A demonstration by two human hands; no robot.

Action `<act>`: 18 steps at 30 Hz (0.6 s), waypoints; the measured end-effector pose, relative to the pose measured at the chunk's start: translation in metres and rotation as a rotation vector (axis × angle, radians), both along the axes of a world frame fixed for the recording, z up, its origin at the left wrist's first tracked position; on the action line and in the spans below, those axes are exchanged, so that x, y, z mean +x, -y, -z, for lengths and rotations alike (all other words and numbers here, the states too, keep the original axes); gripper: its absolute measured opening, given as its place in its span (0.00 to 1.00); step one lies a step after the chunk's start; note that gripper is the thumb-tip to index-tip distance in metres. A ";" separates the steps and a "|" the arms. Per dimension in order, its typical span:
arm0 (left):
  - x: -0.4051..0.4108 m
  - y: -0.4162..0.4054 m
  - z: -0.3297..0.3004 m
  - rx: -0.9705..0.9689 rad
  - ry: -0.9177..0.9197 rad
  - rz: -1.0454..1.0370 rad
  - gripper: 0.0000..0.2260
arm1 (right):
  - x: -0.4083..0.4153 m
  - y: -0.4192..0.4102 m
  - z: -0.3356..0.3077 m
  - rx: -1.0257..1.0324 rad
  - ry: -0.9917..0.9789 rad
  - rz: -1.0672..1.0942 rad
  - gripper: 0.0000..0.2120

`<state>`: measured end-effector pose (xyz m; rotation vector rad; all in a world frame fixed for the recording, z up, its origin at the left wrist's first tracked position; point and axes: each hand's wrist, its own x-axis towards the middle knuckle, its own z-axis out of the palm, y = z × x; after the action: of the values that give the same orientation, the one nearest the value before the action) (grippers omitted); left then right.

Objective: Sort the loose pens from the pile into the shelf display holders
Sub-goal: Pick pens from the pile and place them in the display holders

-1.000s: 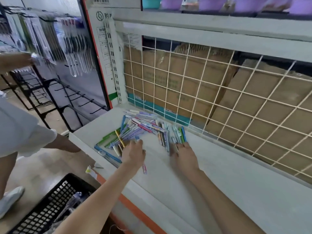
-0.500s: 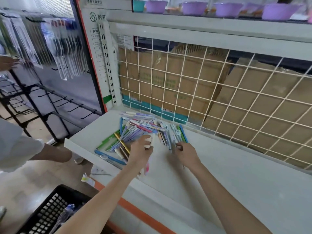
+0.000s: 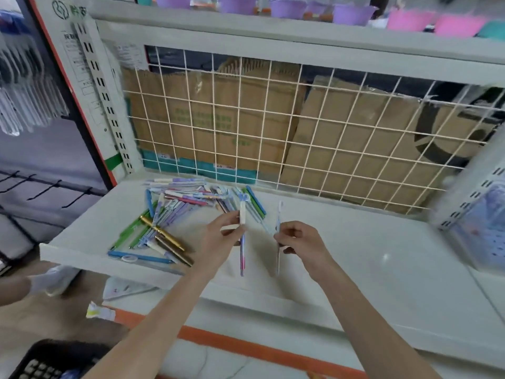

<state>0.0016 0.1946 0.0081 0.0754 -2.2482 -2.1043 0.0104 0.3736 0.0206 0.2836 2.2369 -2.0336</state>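
Left hand (image 3: 222, 236): pinches slim white-and-pink plastic pen (image 3: 242, 236) mid-barrel, upright.
Right hand (image 3: 296, 240): pinches thin pale-blue pen (image 3: 278, 214).
Pile (image 3: 175, 214): ten o'clock of the hands.
Handling: probably light, stiff, slippery; grip mid-barrel.

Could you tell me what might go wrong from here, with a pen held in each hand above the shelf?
1. The left hand pinches its pink-and-white pen near the top, so the long lower end could swing or slip out.
2. The right hand holds a thin pale pen loosely; it may drop.
3. The pen pile reaches the shelf front edge; a brush of the forearm could knock the blue pen off.
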 end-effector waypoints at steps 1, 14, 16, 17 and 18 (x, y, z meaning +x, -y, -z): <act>0.003 -0.008 0.000 0.011 0.007 0.024 0.11 | 0.006 -0.006 0.001 0.007 -0.008 0.027 0.06; 0.030 -0.121 -0.024 0.006 -0.012 0.304 0.12 | 0.065 -0.112 -0.007 -0.039 -0.154 0.336 0.04; 0.036 -0.149 -0.024 0.005 -0.017 0.333 0.12 | 0.077 -0.139 -0.006 -0.039 -0.164 0.376 0.05; 0.039 -0.165 -0.023 0.013 -0.015 0.348 0.12 | 0.085 -0.154 -0.006 -0.036 -0.167 0.398 0.05; 0.043 -0.183 -0.022 0.021 -0.009 0.364 0.12 | 0.092 -0.169 -0.005 -0.030 -0.169 0.420 0.05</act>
<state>0.0445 0.3775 0.0301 -0.3684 -2.3848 -2.2842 0.1027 0.5429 0.0255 0.6507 2.4063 -2.3695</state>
